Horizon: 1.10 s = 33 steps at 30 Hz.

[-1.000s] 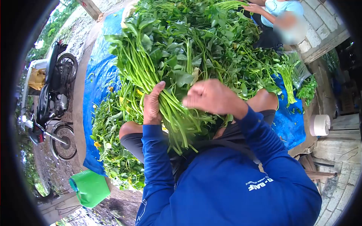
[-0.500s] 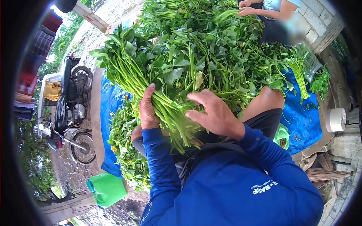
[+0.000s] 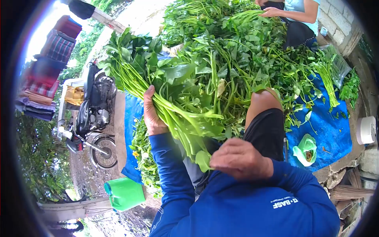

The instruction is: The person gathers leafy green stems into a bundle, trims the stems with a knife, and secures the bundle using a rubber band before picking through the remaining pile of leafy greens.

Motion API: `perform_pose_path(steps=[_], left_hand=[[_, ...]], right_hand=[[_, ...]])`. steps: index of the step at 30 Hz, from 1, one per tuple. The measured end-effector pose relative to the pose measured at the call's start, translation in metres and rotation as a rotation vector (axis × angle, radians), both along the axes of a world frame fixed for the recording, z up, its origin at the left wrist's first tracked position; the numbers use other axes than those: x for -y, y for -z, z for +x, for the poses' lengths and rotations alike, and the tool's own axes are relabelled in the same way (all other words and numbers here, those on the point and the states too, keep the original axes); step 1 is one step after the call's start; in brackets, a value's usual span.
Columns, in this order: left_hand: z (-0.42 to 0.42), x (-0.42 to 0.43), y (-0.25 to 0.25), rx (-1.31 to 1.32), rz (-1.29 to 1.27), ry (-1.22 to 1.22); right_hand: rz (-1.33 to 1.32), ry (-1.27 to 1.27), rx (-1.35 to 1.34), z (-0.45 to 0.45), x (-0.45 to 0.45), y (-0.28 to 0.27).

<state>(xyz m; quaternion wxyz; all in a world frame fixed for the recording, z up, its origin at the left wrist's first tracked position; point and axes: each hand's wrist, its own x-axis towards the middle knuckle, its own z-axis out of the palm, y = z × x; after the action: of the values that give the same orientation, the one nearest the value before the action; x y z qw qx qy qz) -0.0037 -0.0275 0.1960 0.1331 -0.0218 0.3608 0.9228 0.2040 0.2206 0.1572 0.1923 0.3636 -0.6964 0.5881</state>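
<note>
My left hand (image 3: 153, 112) is wrapped round a thick bunch of green leafy stems (image 3: 136, 85); the leaves point up and left, the stem ends down toward my lap. Near those ends, my right hand (image 3: 241, 158) is closed, with its thumb and fingers pinched on a green leaf (image 3: 203, 160). Beyond the bunch lies a large pile of loose leafy greens (image 3: 237, 67). A smaller bundle of stems (image 3: 327, 81) rests at the right on a blue tarp (image 3: 331, 130).
A co-worker (image 3: 301, 15) sits at the upper right, a hand on some stems. A green plastic bag (image 3: 306, 150) lies on the tarp; a white round container (image 3: 366, 130) stands farther right. At the left are a motorcycle (image 3: 92, 114), a green container (image 3: 125, 193) and stacked cloths (image 3: 43, 75).
My right hand has moved down from beside the stems toward my lap and closed on a leaf. My left hand still holds the bunch. The whole view has shifted, showing more cloths at the left.
</note>
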Motion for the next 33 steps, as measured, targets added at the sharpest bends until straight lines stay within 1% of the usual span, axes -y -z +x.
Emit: perform_pose_path(steps=[2,3,4,5,7,8,10,11,15,18,20,22,23,24,26,28,30,31,32,33], left_hand=[[-0.003,0.016,-0.017,-0.041,-0.015,0.031],[-0.004,0.025,-0.027,-0.083,-0.012,0.047],[-0.003,0.034,-0.038,-0.123,-0.01,0.064],[0.0,0.043,-0.049,-0.108,-0.015,0.075],[-0.005,0.075,-0.051,-0.205,-0.034,0.058],[-0.004,0.088,-0.054,-0.253,-0.055,0.057],[0.002,0.103,-0.061,-0.244,-0.093,-0.021],[0.007,0.107,-0.061,-0.231,-0.107,-0.054],[0.023,0.109,-0.067,-0.215,-0.042,0.023],[0.026,0.111,-0.067,-0.214,-0.126,-0.062],[0.025,0.12,-0.074,-0.227,-0.243,-0.077],[0.019,0.125,-0.085,-0.236,-0.557,-0.066],[0.015,0.122,-0.098,-0.27,-0.776,-0.102],[-0.001,0.138,-0.097,-0.335,-0.925,-0.063],[-0.017,0.128,-0.115,-0.528,-1.274,-0.052],[-0.034,0.104,-0.129,-0.688,-1.501,0.007],[-0.037,0.064,-0.147,-0.883,-1.806,0.046],[-0.055,0.051,-0.146,-0.91,-1.968,0.103],[-0.046,0.018,-0.155,-0.983,-2.12,0.127],[-0.05,-0.005,-0.156,-1.081,-2.16,0.197]], right_hand=[[0.169,-0.175,0.077,0.006,0.004,0.009],[0.273,-0.21,0.184,0.011,0.005,0.007],[0.279,-0.185,0.215,0.011,0.003,0.008],[0.284,-0.164,0.247,0.011,-0.001,0.01],[0.297,-0.082,0.294,0.006,-0.006,0.009],[0.285,-0.083,0.308,0.001,-0.007,0.009],[0.276,-0.082,0.35,-0.009,-0.011,0.005],[0.217,-0.05,0.342,-0.011,-0.01,-0.001],[0.015,-0.055,0.18,-0.036,0.0,-0.047],[0.002,-0.06,0.116,-0.049,0.004,-0.055],[0.073,-0.078,0.204,-0.049,-0.001,-0.047],[0.162,-0.088,0.282,-0.047,-0.01,-0.033],[0.206,-0.093,0.3,-0.046,-0.014,-0.025],[0.245,-0.094,0.317,-0.045,-0.017,-0.016],[0.287,-0.086,0.322,-0.045,-0.017,-0.004],[0.305,-0.072,0.321,-0.04,-0.019,0.002],[0.405,-0.087,0.393,-0.036,-0.02,-0.002],[0.445,-0.102,0.425,-0.035,-0.019,-0.004],[0.485,-0.116,0.461,-0.034,-0.019,-0.007],[0.564,-0.143,0.536,-0.034,-0.02,-0.011]])
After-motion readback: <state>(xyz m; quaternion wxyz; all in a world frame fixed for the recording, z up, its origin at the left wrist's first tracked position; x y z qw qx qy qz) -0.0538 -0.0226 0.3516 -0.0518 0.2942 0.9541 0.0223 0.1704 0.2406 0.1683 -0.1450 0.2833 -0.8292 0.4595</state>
